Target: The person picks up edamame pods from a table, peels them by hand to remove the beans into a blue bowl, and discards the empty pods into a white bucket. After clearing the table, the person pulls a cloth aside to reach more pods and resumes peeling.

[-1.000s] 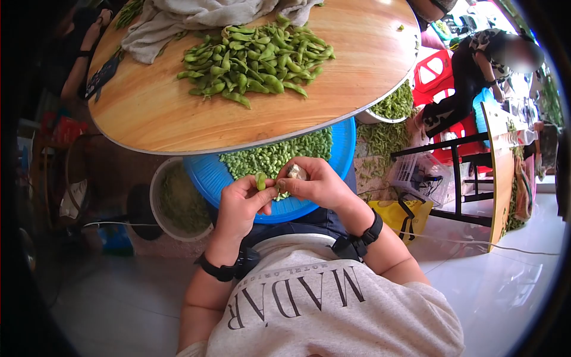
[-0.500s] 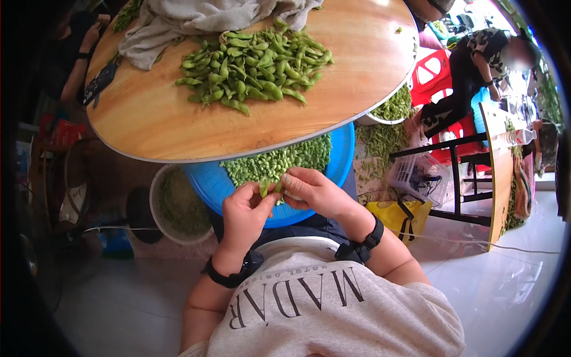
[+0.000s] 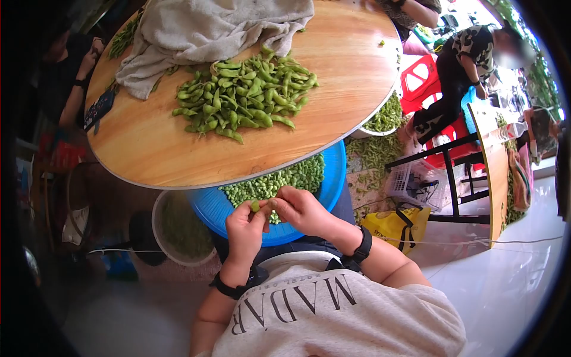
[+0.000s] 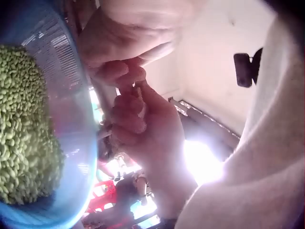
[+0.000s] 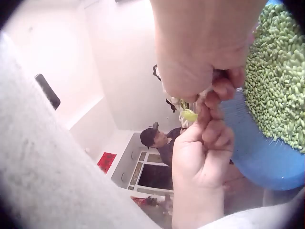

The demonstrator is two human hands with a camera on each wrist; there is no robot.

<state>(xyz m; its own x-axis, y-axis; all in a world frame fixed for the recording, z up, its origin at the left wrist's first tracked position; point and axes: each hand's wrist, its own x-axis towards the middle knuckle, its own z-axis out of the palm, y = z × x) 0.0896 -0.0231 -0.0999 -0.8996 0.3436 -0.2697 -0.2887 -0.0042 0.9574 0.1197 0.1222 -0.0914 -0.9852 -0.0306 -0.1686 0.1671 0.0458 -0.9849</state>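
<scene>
Both hands meet above the near part of a blue basket (image 3: 336,178) that holds a heap of shelled green beans (image 3: 304,171). My left hand (image 3: 245,231) pinches a green pod (image 3: 255,206) between thumb and fingers. Touching it from the other side is my right hand (image 3: 304,213), its fingers bent at the pod's end. In the right wrist view the pod (image 5: 189,115) shows yellow-green at the left hand's (image 5: 202,152) fingertips. Fingers hide whatever lies inside the right hand (image 5: 205,62).
A round wooden table (image 3: 333,113) bears a pile of unshelled pods (image 3: 238,98) and a grey cloth (image 3: 208,30). A bucket (image 3: 184,229) stands left of the basket, a yellow bag (image 3: 380,226) to its right. A person (image 3: 458,77) bends at the far right.
The view has shifted, so table and basket sit lower in it. The pod shows less between the fingers, and the pale thing seen earlier in the right hand is hidden.
</scene>
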